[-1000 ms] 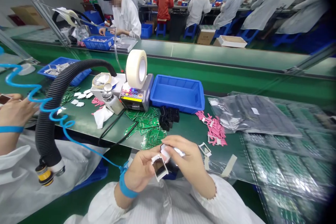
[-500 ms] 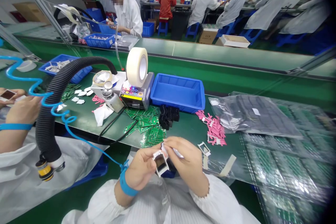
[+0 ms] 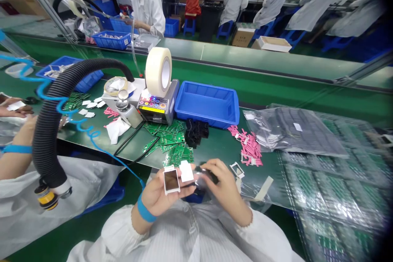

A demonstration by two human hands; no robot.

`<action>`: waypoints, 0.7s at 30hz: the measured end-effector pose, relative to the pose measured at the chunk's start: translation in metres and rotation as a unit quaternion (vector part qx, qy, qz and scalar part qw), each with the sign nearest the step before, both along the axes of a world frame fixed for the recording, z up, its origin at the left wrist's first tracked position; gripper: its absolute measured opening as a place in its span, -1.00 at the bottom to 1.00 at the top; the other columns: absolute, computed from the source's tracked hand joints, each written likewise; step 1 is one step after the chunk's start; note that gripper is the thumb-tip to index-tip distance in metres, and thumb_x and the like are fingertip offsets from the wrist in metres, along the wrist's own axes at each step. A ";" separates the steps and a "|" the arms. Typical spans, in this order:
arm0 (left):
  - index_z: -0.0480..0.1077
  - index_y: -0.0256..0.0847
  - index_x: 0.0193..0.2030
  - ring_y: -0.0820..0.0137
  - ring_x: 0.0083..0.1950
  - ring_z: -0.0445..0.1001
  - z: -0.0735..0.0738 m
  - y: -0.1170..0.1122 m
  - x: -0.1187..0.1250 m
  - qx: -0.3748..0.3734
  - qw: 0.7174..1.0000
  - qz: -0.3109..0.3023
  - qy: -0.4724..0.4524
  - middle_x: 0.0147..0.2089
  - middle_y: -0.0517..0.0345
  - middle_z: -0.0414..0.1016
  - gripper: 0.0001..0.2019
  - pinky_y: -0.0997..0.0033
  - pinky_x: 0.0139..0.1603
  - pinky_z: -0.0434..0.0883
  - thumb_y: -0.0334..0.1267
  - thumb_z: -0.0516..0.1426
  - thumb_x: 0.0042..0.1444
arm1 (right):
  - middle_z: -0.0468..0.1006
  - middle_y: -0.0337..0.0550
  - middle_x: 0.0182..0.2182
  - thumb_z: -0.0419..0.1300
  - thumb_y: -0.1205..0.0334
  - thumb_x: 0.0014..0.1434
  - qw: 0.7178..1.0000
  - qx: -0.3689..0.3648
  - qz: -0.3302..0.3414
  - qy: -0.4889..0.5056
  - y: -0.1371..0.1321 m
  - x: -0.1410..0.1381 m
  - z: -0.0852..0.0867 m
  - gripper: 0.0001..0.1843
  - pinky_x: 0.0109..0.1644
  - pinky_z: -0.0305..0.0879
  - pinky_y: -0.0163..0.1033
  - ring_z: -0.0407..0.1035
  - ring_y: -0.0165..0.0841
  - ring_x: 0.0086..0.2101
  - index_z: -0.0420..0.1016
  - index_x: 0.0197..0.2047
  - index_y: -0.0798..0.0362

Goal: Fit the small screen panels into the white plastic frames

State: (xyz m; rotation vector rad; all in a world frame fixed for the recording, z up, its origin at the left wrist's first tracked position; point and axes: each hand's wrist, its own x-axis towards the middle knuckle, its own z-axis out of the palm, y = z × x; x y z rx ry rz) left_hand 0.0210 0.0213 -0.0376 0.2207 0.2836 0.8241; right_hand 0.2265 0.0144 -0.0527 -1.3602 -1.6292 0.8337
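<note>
I have my left hand (image 3: 161, 196) palm up on the near side of the tray (image 3: 204, 105), closed on a white frame (image 3: 171, 181) with a dark middle; a white card (image 3: 186, 171) sits beside it at the fingers. My right hand (image 3: 219, 182), also on the tray's near side, has its fingers curled by a dark piece (image 3: 211, 175); it's blurred on my feed, so I can't tell whether they grip it. On the bench (image 3: 216, 143), black parts (image 3: 195, 132) lie just before the tray, with green boards (image 3: 167, 141) to their left. I see pink strips (image 3: 251, 149) off the tray's near right corner, a spare frame (image 3: 240, 176) nearer me, and a dispenser (image 3: 159, 106) just beside the tray's left end.
</note>
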 end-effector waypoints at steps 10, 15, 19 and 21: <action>0.55 -0.24 -0.31 0.23 -0.12 0.52 0.016 -0.005 0.023 -0.007 0.998 -0.066 -0.008 -0.15 0.01 0.58 -0.65 0.31 -0.12 0.31 -0.04 0.32 -0.19 | 0.53 -0.10 -0.11 0.19 -0.06 0.12 0.905 -0.139 0.199 0.348 0.006 -0.019 0.042 -0.66 -0.01 0.34 -0.12 0.40 -0.27 -0.07 0.52 -0.10 -0.10; 0.54 -0.24 -0.25 0.24 -0.08 0.53 0.016 -0.001 0.022 0.008 0.997 -0.069 -0.026 -0.16 0.05 0.59 -0.66 0.28 -0.04 0.34 -0.04 0.27 -0.09 | 0.55 -0.09 -0.18 0.26 -0.08 0.04 0.892 -0.168 0.182 0.378 0.011 -0.020 0.048 -0.64 -0.08 0.38 -0.17 0.44 -0.29 -0.17 0.53 -0.18 -0.03; 0.48 -0.12 -0.14 0.15 0.07 0.44 0.016 0.004 0.017 0.014 1.000 -0.006 0.012 -0.02 0.11 0.53 -0.67 0.06 0.07 0.30 -0.09 0.27 -0.07 | 0.54 -0.14 -0.31 0.23 -0.12 0.06 0.916 -0.088 0.037 0.391 0.015 -0.006 0.060 -0.60 -0.17 0.42 -0.16 0.46 -0.30 -0.29 0.47 -0.10 -0.08; 0.47 -0.08 -0.12 0.19 0.03 0.45 0.015 0.005 0.017 0.009 0.999 0.031 0.042 -0.09 0.15 0.55 -0.67 0.03 0.09 0.28 -0.13 0.28 -0.07 | 0.51 -0.12 -0.28 0.12 -0.10 0.16 0.947 -0.021 -0.023 0.320 0.013 0.001 0.070 -0.60 -0.18 0.42 -0.15 0.44 -0.30 -0.31 0.45 -0.02 -0.08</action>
